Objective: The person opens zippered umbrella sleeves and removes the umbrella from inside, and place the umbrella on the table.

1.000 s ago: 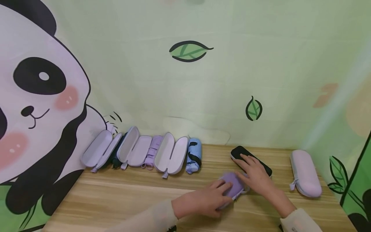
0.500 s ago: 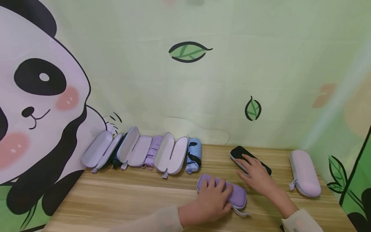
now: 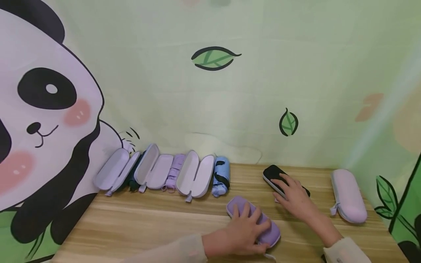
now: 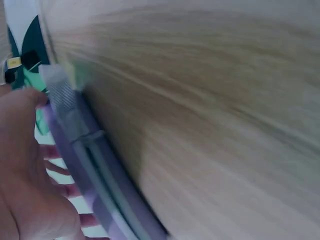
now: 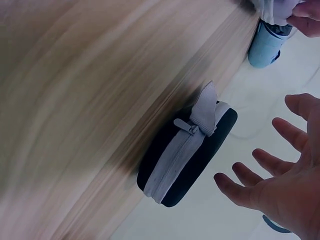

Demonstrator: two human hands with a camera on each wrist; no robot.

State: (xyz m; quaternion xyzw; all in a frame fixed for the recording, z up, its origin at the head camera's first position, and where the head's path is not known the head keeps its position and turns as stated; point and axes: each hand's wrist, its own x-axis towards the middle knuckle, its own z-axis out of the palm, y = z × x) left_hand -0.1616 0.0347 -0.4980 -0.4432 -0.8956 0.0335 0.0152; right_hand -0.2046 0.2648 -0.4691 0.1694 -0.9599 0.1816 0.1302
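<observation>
The main relation is between two cases, which lie almost parallel on the wood-patterned table (image 3: 164, 226). The oblong purple zip case with rounded ends (image 3: 272, 234) is directly under the person's left hand (image 3: 241, 232), which is the nearer hand to it; its long axis goes slantwise, one end toward the table's far left corner, the other toward the near right corner. The left hand's fingers are spread across the top and its thumb is at the zip side, so I judge that it grips this case. The oblong black zip case with a grey band (image 3: 274, 175) lies farther away and to the right, one end close to the table's far edge, with a similar slant. The right hand (image 3: 294, 199) is over it, fingers apart, holding nothing; the right wrist view shows a gap between them.
</observation>
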